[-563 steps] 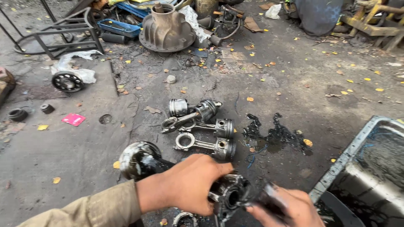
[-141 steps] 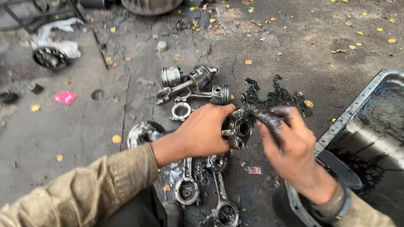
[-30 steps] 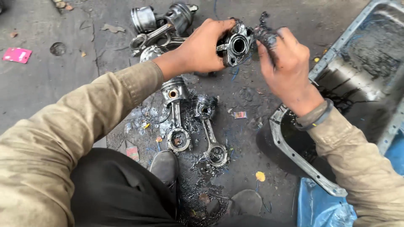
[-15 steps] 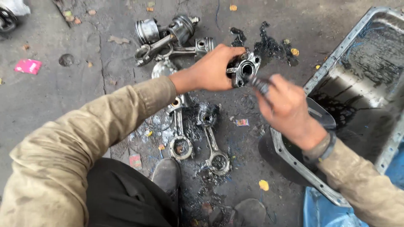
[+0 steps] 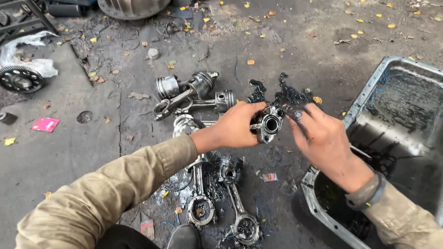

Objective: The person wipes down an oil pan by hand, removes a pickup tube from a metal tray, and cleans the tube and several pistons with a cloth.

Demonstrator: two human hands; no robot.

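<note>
My left hand grips a greasy metal piston, holding it above the oily ground with its pin bore facing me. My right hand is at the piston's right side, with its blackened fingertips on the top right edge. Whether those fingers pinch a small part is hidden. Two pistons with connecting rods lie just beyond my left hand. Two more connecting rods lie on the ground below my hands, near my knee.
A dirty metal oil pan sits at the right, its near corner under my right wrist. A black oil spill spreads behind the piston. A toothed wheel and a pink scrap lie at the left. A large round casting stands far back.
Both hands have kept hold of the piston since a second ago. The view has tilted up, showing more ground ahead. My right hand has closed in on the piston's right side again.
</note>
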